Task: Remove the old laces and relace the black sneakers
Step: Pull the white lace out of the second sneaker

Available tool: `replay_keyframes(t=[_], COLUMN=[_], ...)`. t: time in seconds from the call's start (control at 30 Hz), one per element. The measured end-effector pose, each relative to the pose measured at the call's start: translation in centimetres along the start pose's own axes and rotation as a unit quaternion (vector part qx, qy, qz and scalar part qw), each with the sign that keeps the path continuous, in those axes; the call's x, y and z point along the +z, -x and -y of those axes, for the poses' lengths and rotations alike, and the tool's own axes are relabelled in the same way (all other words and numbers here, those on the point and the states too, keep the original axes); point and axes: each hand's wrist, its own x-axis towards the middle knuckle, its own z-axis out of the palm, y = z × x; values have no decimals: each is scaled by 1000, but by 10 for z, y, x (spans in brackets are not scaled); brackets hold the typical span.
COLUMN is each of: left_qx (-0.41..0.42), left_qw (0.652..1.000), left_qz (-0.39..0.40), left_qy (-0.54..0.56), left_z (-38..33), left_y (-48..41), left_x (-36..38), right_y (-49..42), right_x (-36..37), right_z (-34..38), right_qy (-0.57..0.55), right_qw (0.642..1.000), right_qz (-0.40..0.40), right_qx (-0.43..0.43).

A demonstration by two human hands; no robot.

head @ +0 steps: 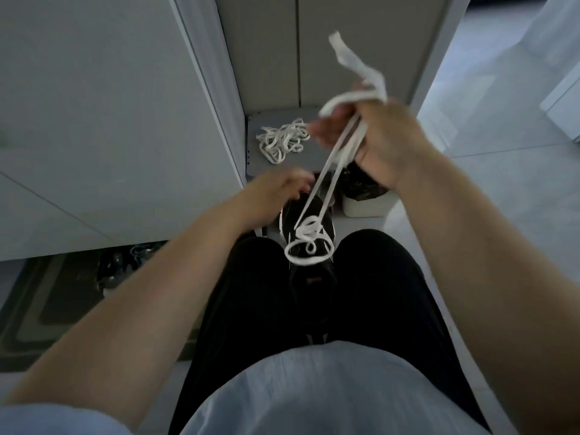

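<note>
A black sneaker lies between my knees, toe pointing away. A white lace runs up from its eyelets in two taut strands. My right hand, raised above the shoe, grips those strands, and the lace's free end sticks up past the fingers. Loose loops of the same lace lie on the sneaker's tongue. My left hand rests on the sneaker's toe end with curled fingers; whether it holds anything is hidden. A tangled pile of white laces lies on a grey ledge beyond.
White cabinet walls rise at left and behind the grey ledge. A white bin with a black bag stands right of the shoe. A dark mat with shoes lies at lower left. Pale floor tiles spread right.
</note>
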Motion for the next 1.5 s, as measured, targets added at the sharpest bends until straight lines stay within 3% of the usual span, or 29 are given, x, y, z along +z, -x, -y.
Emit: replay_keyframes(t=[0.07,0.13,0.23,0.33,0.4,0.5,0.6,0.67,0.77,0.9,1.03,1.13,1.37,1.5], left_qx=[-12,-7,-10,-12,11,84,108,116,116,30,-108,-118,-91,-112], left_qw=[998,998,1000,990,979,972,968,966,967,979,966,963,962,923], left_qz=[60,68,-6,-137,-198,-211,-214,-223,-221,-200,-178,-136,-206,-291], left_qy=[6,-9,-11,-17,-42,-52,-66,-65,-48,21,153,202,155,226], left_z=[15,24,26,8,-8,-33,-52,-58,-57,-23,35,47,41,45], left_y=[8,11,7,5,3,0,0,-2,-6,-8,17,37,29,23], left_x=[22,33,22,-10,-34,-50,-47,-47,-45,-28,24,60,43,23], right_y=[1,3,5,6,5,10,23,26,21,10,3,0,-5,-8], right_x=[7,11,9,1,-2,4,13,15,18,15,13,28,43,25], right_z=[29,48,60,57,41,1,-31,-45,-60,-67,-65,-54,-27,-31], right_qy=[-33,-50,-87,-81,-21,90,253,305,347,289,301,231,130,14], right_qw=[998,993,982,985,992,993,964,945,933,956,951,968,984,998], right_qz=[-1,8,29,-16,-32,22,77,115,93,51,77,96,104,36], right_qx=[-51,-111,-166,-152,-117,-76,-6,12,1,25,-6,-8,-57,-50])
